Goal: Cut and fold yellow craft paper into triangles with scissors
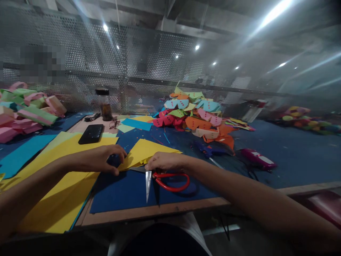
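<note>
Both hands meet on a folded yellow paper sheet (149,150) lying on the blue table cover (293,153). The left hand (102,159) pinches its corner at 9 o'clock, and the right hand (165,162) presses its edge at 3 o'clock. Red-handled steel scissors (170,180) lie under the right hand, blade pointing to 6 o'clock. A flat black phone (91,133) lies at 11 o'clock, and a heap of coloured paper cut-outs (197,115) at 1 o'clock.

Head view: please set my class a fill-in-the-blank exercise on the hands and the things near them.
The left hand and the right hand both touch a folded sheet coloured ____.
The scissors by the right hand have ____ handles.
The phone beyond the left hand is ____.
Missing words: yellow; red; black.
</note>
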Available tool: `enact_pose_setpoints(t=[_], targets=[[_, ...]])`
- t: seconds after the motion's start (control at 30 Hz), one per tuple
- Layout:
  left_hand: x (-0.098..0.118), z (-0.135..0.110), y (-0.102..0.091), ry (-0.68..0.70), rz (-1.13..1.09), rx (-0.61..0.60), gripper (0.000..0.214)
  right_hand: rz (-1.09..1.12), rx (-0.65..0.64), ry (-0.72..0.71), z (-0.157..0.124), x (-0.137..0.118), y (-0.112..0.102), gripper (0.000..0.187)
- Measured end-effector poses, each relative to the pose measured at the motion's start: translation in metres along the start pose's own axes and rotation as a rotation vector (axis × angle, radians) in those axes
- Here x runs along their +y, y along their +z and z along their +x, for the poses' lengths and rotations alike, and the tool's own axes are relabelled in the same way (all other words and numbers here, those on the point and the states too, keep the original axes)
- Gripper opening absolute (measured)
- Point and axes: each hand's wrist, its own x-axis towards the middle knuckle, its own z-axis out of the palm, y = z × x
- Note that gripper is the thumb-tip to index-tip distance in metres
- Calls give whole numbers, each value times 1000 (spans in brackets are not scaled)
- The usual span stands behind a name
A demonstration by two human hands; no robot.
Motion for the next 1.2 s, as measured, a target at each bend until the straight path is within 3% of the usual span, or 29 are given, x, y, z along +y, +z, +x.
enact_pose_setpoints(t=[0.17,0.57,0.83,0.97,1.2], targets=[[8,-14,18,3,124,125,14,18,-30,-52,0,4,-2,36],[23,-10,35,-17,324,202,13,53,-12,-50,-2,11,-4,33],[25,7,43,-38,385,247,17,65,19,-30,-7,13,-11,34],[27,14,39,-50,350,249,17,68,24,-54,-11,19,-17,34],[20,7,16,-132,168,149,15,31,37,-27,-9,18,-18,29]])
